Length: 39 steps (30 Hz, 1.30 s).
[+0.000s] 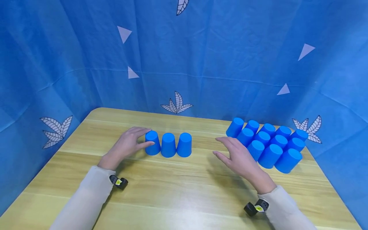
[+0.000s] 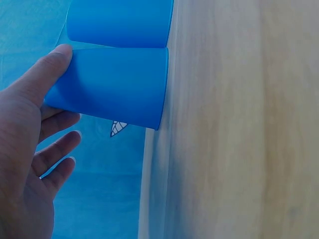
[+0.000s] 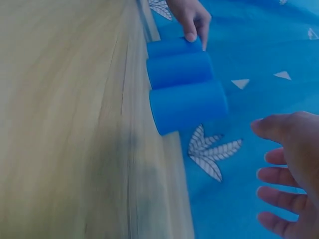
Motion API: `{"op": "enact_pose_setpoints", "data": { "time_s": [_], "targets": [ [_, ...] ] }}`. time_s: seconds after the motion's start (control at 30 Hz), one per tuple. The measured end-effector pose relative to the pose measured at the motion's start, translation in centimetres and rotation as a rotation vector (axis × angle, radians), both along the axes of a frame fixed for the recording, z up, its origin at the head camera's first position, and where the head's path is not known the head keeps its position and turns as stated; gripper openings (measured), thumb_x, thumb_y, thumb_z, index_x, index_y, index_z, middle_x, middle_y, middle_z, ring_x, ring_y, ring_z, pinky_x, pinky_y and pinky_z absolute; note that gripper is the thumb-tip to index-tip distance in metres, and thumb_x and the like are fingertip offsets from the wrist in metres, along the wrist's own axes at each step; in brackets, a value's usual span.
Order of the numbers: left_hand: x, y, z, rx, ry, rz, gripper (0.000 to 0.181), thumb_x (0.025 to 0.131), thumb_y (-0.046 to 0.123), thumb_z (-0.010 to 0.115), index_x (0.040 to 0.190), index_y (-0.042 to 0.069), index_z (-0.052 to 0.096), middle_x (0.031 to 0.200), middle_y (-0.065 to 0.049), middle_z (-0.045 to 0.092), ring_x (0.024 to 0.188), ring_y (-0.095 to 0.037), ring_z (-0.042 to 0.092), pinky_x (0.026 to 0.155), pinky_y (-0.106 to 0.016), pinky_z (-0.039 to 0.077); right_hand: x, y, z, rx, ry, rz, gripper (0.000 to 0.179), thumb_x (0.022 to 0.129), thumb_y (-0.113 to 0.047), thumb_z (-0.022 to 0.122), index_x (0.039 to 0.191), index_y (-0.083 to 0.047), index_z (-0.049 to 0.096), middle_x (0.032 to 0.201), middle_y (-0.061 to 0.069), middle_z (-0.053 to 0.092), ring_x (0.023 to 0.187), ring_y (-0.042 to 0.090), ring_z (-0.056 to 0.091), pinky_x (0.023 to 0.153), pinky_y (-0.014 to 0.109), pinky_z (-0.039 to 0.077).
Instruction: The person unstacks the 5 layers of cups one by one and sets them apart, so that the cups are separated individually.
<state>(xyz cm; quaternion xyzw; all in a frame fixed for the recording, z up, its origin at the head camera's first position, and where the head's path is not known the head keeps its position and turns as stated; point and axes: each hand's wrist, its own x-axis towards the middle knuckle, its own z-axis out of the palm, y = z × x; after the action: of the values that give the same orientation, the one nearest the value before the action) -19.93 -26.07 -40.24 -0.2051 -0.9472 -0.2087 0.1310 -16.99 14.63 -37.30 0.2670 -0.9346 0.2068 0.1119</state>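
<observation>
Three blue cups stand upside down side by side on the table. My left hand (image 1: pixel 127 145) grips the leftmost cup (image 1: pixel 152 143) near its top, thumb on the near side and fingers behind it; the left wrist view shows this cup (image 2: pixel 112 87) standing on the wood. Beside it are the middle cup (image 1: pixel 168 145) and the right-hand cup (image 1: pixel 184 145). My right hand (image 1: pixel 240 156) hovers over the table with fingers spread and nothing in them, between this row and a larger group of cups. In the right wrist view the right hand (image 3: pixel 294 169) is apart from the row.
At the back right, several upside-down blue cups (image 1: pixel 270 156) stand packed in rows on the wooden table (image 1: pixel 178 188). A blue curtain (image 1: pixel 201 57) with leaf and triangle prints hangs behind the table and along both sides.
</observation>
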Motion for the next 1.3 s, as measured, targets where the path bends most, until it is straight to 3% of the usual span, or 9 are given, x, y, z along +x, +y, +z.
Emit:
{"op": "enact_pose_setpoints", "data": {
  "time_s": [0.3, 0.77, 1.07, 1.3],
  "targets": [
    [-0.2, 0.2, 0.3, 0.000, -0.020, 0.008, 0.065, 0.088, 0.052, 0.068, 0.135, 0.009, 0.060, 0.134, -0.012, 0.059, 0.126, -0.034, 0.050, 0.105, -0.054, 0.040, -2.1, -4.7, 0.4, 0.037, -0.033, 0.065, 0.057, 0.094, -0.043, 0.064, 0.140, -0.011, 0.053, 0.136, 0.010, 0.056, 0.128, 0.032, 0.050, 0.103, 0.053, 0.042],
    [0.0, 0.2, 0.2, -0.002, -0.035, 0.022, 0.067, 0.088, 0.056, 0.066, 0.136, 0.010, 0.059, 0.135, -0.012, 0.059, 0.127, -0.034, 0.050, 0.105, -0.055, 0.040, -3.9, -9.3, 0.2, 0.072, -0.087, 0.071, 0.062, 0.095, -0.050, 0.059, 0.141, -0.009, 0.052, 0.138, 0.011, 0.056, 0.129, 0.032, 0.049, 0.107, 0.049, 0.040],
    [0.1, 0.3, 0.3, 0.002, -0.036, 0.021, 0.066, 0.088, 0.055, 0.066, 0.136, 0.010, 0.059, 0.135, -0.012, 0.059, 0.127, -0.034, 0.050, 0.104, -0.055, 0.041, -3.6, -8.6, -0.4, 0.031, -0.106, 0.048, 0.054, 0.095, -0.041, 0.063, 0.137, -0.008, 0.055, 0.134, 0.010, 0.059, 0.125, 0.029, 0.053, 0.103, 0.047, 0.045],
    [0.2, 0.2, 0.3, -0.004, -0.027, 0.017, 0.064, 0.088, 0.051, 0.068, 0.135, 0.009, 0.059, 0.134, -0.013, 0.059, 0.126, -0.035, 0.050, 0.105, -0.055, 0.040, -1.8, -6.0, -0.5, -0.042, -0.102, 0.014, 0.054, 0.093, -0.039, 0.066, 0.137, -0.010, 0.055, 0.132, 0.008, 0.060, 0.122, 0.028, 0.056, 0.099, 0.050, 0.048]
  ]
}}
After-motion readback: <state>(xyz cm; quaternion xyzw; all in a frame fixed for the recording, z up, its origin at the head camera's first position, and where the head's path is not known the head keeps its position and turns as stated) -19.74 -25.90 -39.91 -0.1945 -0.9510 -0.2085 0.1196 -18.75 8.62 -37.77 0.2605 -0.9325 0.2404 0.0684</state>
